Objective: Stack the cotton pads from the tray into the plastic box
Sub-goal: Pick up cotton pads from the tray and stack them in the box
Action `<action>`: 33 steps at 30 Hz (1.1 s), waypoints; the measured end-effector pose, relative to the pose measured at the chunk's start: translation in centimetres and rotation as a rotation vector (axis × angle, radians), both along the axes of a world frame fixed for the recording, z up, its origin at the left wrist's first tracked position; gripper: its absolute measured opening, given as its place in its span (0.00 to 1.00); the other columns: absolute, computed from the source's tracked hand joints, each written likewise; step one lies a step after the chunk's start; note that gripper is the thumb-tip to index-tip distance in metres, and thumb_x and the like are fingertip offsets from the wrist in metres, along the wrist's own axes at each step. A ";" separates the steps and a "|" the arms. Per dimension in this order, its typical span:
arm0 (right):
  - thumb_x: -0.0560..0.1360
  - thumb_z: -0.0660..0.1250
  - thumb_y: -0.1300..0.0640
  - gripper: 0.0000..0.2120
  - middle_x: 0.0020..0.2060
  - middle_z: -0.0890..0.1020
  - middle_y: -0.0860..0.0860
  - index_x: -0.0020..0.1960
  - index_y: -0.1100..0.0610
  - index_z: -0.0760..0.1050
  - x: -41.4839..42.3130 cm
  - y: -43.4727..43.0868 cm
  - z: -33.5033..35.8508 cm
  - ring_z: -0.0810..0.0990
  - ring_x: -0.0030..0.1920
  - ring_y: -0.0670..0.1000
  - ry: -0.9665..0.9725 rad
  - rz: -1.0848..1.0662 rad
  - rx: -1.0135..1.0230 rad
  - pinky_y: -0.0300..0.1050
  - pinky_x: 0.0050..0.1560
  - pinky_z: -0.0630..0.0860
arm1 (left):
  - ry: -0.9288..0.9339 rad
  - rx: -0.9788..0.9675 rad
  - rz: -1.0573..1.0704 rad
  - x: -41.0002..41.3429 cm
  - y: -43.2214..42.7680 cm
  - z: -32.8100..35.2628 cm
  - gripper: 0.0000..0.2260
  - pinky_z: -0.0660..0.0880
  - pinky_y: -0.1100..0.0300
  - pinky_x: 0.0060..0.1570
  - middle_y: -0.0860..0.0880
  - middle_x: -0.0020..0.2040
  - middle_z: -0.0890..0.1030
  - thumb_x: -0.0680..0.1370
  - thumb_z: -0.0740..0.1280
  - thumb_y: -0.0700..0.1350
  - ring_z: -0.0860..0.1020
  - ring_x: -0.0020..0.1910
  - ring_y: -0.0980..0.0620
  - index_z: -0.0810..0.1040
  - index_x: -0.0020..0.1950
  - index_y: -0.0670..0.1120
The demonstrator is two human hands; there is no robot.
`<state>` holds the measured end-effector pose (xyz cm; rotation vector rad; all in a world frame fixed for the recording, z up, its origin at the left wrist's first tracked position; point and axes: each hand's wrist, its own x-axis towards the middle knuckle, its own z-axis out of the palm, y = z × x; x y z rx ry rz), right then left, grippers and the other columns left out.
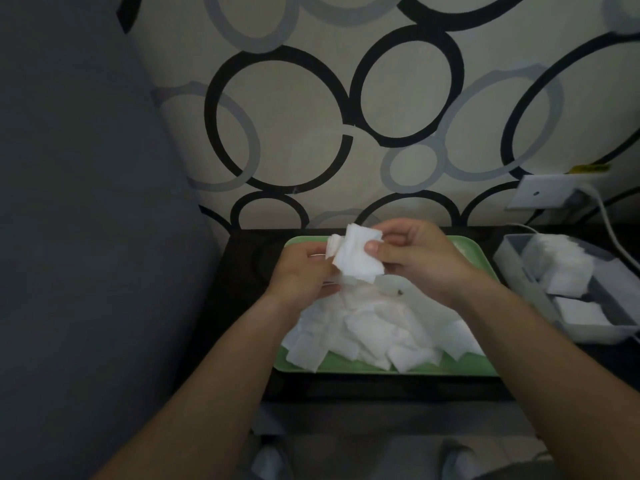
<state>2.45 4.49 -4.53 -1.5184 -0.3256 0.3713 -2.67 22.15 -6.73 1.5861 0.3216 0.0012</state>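
- Landmark: green tray [363, 368], set on the dark table [242, 271] directly in front of the person.
- Loose cotton pads [374, 327]: a disordered white heap that fills the middle and near part of the tray. Some pads overlap at the near edge.
- Held pads [356, 258]: a small white bundle raised above the far half of the tray, clear of the heap.
- Left hand [301, 275]: above the left side of the tray, fingers curled round the left end of the held pads.
- Right hand [419, 261]: above the right side of the tray. Thumb and fingers pinch the right side of the held pads, with the thumb on the near face.
- Plastic box [519, 271]: grey, on the table just to the right of the tray and not touching it.
- Boxed pads [554, 265]: a row of white pads in the far part of the box, with a few more lying flat in its near part.
- Wall plate [540, 192]: beyond the right far corner of the tray, on the ring-patterned wall. A white cable [604, 220] runs down from it behind the box.
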 end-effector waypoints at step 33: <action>0.74 0.72 0.54 0.16 0.48 0.73 0.46 0.59 0.41 0.79 -2.5 -0.8 -2.8 0.73 0.44 0.43 -0.648 0.362 -1.009 0.41 0.48 0.73 | -0.014 0.048 -0.023 -2.9 1.5 0.8 0.12 0.79 0.63 0.40 0.47 0.53 0.85 0.78 0.71 0.42 0.83 0.52 0.49 0.81 0.61 0.46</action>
